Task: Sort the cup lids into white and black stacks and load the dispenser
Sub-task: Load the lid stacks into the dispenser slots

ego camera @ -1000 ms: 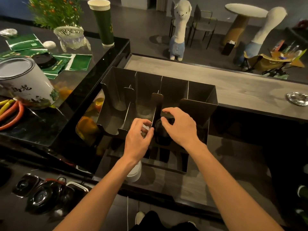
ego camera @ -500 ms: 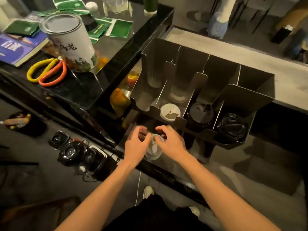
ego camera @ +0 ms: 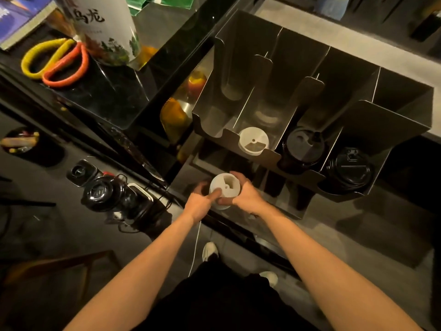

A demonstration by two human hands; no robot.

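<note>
A stack of white lids point(ego camera: 225, 189) stands on the counter in front of the metal dispenser point(ego camera: 391, 120). My left hand point(ego camera: 199, 203) grips its left side, thumb on the top lid. My right hand point(ego camera: 245, 193) grips its right side. In the dispenser, the second slot from the left holds white lids point(ego camera: 253, 140). Black lids point(ego camera: 304, 146) fill the third slot and more black lids point(ego camera: 347, 170) fill the fourth. The leftmost slot shows no lids.
A white tea tin point(ego camera: 105, 27) and yellow and orange loops point(ego camera: 56, 62) lie on the black counter at upper left. Black blender jars point(ego camera: 107, 192) with cables sit low at left. The grey counter point(ego camera: 358, 237) runs to the right.
Both hands came out of the dispenser slots and down to the counter in front, where they took hold of the white lid stack. My view tilted downward and closer.
</note>
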